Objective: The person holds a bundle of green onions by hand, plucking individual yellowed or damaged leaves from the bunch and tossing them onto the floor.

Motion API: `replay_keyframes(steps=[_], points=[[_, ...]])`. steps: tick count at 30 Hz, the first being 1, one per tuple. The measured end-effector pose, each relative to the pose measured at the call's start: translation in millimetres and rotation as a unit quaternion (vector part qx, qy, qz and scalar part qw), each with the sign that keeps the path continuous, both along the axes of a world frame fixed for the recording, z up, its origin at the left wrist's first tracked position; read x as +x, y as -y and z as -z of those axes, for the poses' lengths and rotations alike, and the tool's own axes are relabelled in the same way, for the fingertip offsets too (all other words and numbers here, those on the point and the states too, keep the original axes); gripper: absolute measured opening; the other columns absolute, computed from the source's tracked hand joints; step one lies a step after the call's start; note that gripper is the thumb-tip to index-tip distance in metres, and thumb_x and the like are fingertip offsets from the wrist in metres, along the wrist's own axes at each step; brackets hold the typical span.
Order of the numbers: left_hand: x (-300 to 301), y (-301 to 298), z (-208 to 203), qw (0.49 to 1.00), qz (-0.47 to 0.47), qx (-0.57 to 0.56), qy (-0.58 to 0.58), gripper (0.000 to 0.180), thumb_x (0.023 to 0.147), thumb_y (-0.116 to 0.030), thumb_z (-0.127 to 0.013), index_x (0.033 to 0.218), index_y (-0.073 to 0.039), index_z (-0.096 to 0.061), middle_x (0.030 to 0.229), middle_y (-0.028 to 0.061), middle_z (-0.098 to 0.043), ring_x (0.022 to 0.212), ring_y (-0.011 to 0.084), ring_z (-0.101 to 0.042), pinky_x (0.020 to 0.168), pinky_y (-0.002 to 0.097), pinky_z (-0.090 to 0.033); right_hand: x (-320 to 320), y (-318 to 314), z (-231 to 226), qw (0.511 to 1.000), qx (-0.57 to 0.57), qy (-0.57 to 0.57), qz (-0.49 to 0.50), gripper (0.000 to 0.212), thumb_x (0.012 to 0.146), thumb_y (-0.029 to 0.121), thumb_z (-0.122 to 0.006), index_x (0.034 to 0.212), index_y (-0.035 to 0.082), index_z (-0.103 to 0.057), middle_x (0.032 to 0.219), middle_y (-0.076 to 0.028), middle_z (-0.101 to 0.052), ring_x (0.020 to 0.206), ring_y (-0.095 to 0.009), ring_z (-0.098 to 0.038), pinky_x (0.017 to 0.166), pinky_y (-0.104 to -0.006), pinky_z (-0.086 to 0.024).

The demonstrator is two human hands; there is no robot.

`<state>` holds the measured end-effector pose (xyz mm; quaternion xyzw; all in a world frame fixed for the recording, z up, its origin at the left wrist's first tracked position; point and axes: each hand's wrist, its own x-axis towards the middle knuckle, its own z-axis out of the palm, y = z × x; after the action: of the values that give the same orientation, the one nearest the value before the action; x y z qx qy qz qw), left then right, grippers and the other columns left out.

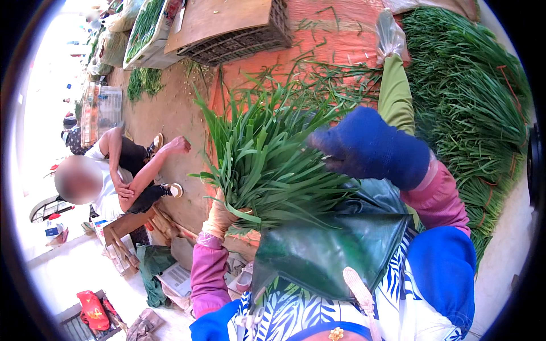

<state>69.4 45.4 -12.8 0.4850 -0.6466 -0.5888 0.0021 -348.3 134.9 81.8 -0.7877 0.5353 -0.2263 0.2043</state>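
Note:
A big loose bunch of long, flat green leaves, like garlic chives (267, 153), lies across my lap and fans out ahead of me. My left hand (220, 217), in a pale tan glove, is closed around the bunch's left side, its fingers partly covered by leaves. My right hand (369, 145), in a thick dark blue glove, is at the right side of the bunch. Its fingertips are blurred, so their grip does not show. Under the leaves a shiny dark green apron (330, 256) covers my lap.
Tied bundles of chives (466, 102) are piled along the right. Loose leaves litter an orange sheet (250, 71). A brown board tops a dark crate (244, 42) ahead. At left a person (111, 170) sits low, near a white box of greens (149, 34) and a clear plastic crate (102, 108).

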Motion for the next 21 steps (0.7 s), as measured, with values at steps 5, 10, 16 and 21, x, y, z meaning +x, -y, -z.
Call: replay_keyframes(steps=[5,10,16,21], points=[[-7,2,-8,0.994,-0.028,0.1,-0.033,0.074,0.07,-0.009,-0.078,0.131,-0.007,-0.036,0.12,0.0047,-0.056,0.109,0.0189,-0.053,0.098,0.0341,-0.04,20,3,30,0.99,-0.075,0.123,-0.003,0.018,0.078,0.024,-0.062,0.074,0.007,-0.056,0.062,-0.011,-0.057,0.053,-0.032,-0.056,0.049,-0.0406,-0.045],[-7,2,-17,0.933,-0.264,0.243,-0.025,0.08,0.063,-0.002,-0.082,0.13,-0.007,-0.04,0.12,0.0062,-0.056,0.105,0.0195,-0.056,0.09,0.0353,-0.047,-16,14,9,0.839,0.113,0.504,0.174,0.022,0.079,0.026,-0.062,0.076,0.004,-0.059,0.067,-0.013,-0.061,0.054,-0.031,-0.057,0.052,-0.0388,-0.046],[3,1,-13,0.991,-0.072,0.106,0.024,0.069,0.059,-0.009,-0.087,0.118,-0.005,-0.051,0.111,0.0067,-0.06,0.096,0.0197,-0.058,0.081,0.0358,-0.05,-19,29,14,0.986,-0.056,0.069,0.141,0.02,0.082,0.026,-0.058,0.089,0.007,-0.06,0.063,-0.013,-0.06,0.056,-0.03,-0.061,0.049,-0.0403,-0.046],[15,-2,2,0.997,-0.046,0.054,0.011,0.065,0.056,-0.014,-0.089,0.11,-0.005,-0.054,0.096,0.0028,-0.061,0.087,0.0178,-0.057,0.077,0.034,-0.049,-2,37,29,0.995,-0.034,-0.072,0.064,0.022,0.083,0.023,-0.054,0.101,0.01,-0.057,0.06,-0.011,-0.058,0.055,-0.03,-0.061,0.046,-0.0434,-0.045]])
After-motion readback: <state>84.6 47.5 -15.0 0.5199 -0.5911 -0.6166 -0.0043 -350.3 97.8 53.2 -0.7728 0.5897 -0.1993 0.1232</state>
